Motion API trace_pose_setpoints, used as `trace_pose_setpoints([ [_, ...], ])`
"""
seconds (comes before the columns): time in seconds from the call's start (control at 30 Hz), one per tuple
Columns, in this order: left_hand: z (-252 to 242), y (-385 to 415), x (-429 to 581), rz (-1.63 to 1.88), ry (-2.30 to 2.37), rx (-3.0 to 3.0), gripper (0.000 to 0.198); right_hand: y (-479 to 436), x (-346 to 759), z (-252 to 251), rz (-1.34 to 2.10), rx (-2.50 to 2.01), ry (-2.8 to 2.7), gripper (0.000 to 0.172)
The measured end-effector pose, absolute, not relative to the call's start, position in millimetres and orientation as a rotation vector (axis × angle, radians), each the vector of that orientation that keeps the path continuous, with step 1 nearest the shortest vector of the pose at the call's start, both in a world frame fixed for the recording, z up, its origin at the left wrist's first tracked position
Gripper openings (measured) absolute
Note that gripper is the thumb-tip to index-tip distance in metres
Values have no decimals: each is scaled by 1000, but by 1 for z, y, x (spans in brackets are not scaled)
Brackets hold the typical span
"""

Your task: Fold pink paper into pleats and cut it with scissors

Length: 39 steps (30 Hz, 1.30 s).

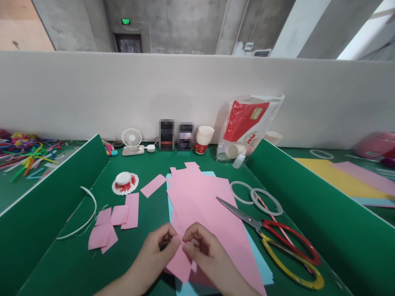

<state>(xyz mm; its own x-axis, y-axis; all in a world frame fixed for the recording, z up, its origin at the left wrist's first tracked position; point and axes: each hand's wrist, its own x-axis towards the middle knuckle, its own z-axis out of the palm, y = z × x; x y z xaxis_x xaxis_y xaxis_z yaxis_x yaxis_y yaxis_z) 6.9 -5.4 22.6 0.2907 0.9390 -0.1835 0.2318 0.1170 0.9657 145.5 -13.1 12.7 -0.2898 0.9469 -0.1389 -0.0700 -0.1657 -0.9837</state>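
Note:
My left hand [159, 247] and my right hand [202, 248] meet low in the middle of the view, fingers pinched on a small piece of pink paper [182, 263] between them. The piece hangs over a large pink sheet [203, 201] that lies on a light blue sheet [262, 267] on the green table. Red and yellow scissors [277, 234] rest on the sheets just right of my right hand, blades pointing up and left.
Several cut pink scraps [115, 220] and a white curved strip [83, 213] lie to the left. A paper-cup hat [125, 183], two white rings [256, 196], a small fan [132, 141], paper cups [203, 139] and a cup bag [247, 125] stand farther back. Green dividers [308, 197] flank the space.

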Motion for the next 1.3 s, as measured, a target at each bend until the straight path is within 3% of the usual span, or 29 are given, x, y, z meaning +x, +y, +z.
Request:
trace_pose_setpoints([
  [1.3, 27, 0, 6, 678, 1177, 1356, 23, -12, 148, 16, 1612, -1160, -1245, 6],
])
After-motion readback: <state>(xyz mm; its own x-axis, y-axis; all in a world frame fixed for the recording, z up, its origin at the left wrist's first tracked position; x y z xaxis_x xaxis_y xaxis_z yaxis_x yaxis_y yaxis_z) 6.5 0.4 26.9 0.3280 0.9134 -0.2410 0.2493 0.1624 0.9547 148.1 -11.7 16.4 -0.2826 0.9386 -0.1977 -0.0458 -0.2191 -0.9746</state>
